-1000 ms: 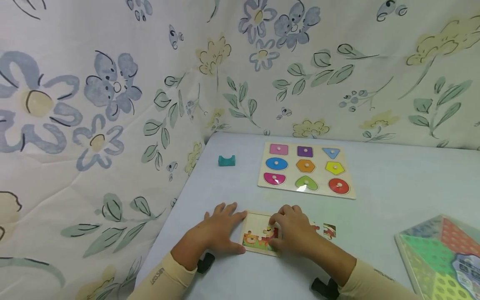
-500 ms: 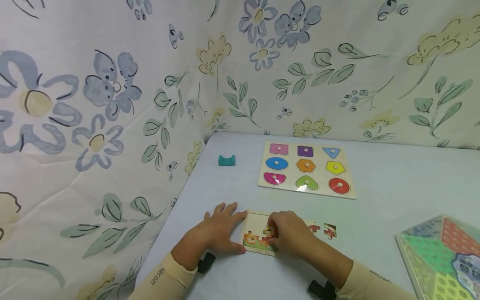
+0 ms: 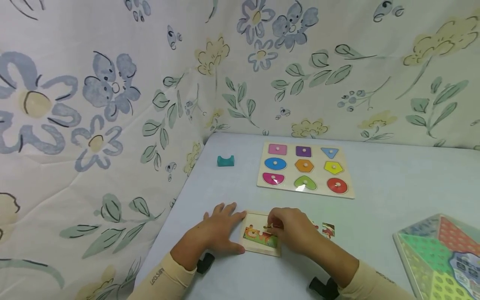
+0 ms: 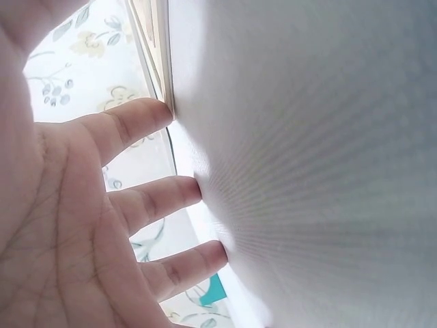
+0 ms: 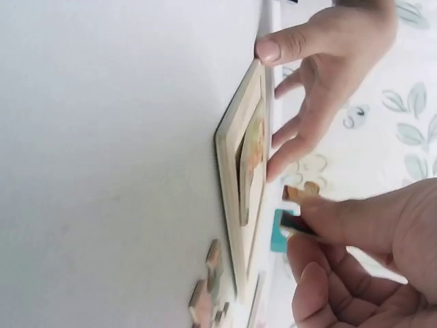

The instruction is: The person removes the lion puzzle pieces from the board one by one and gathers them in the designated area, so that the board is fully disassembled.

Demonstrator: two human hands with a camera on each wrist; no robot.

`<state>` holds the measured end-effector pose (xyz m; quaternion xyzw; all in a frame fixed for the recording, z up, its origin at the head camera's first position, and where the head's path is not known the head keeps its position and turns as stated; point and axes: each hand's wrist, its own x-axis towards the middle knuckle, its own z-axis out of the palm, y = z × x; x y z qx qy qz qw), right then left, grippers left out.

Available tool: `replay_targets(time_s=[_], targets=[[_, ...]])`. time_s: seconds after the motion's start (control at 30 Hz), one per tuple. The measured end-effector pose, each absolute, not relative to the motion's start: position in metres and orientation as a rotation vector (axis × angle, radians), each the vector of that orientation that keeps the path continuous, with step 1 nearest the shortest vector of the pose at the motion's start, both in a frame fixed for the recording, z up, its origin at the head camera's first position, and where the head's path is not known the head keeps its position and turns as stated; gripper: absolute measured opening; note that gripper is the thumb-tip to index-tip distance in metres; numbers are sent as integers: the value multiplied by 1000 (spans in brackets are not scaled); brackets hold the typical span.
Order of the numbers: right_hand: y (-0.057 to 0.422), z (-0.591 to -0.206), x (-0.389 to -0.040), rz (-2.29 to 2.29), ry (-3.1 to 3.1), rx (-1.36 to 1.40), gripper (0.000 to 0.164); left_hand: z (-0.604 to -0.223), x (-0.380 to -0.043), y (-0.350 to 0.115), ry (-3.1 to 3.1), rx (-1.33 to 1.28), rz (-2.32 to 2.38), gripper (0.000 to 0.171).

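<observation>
White desk point(image 3: 375, 225), floral cloth point(image 3: 210, 96) behind. Puzzle tray point(image 3: 258, 218) part-filled: joined pieces point(image 3: 258, 236) in near half, far half bare. Left hand point(image 3: 222, 230), fingers wide, touches its left edge; right hand point(image 3: 298, 231) pinches one piece point(image 5: 293, 194) above it; loose pieces point(image 3: 328, 229) right of it seem unplaced.

- Left sleeve point(image 3: 165, 280): pale cream, close-fitting, small dark lettering point(image 3: 157, 276) near the cuff
- Right sleeve point(image 3: 369, 287): matching cream, dark print point(image 3: 385, 276)
- Left wrist camera point(image 3: 205, 263): black, compact, blocky
- Right wrist camera point(image 3: 318, 286): black, stubby
</observation>
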<state>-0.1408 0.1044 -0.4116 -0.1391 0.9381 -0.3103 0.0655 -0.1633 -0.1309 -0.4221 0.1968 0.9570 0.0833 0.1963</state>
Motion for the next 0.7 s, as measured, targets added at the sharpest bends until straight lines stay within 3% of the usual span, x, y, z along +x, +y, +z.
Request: replay_targets(time_s=[0.27, 0.7], targets=[[122, -402, -140, -964, 2822, -365, 15, -422, -162, -130, 2682, 562, 240, 96], [220, -400, -132, -926, 2705, -158, 17, -420, -161, -130, 2670, 555, 252, 96]])
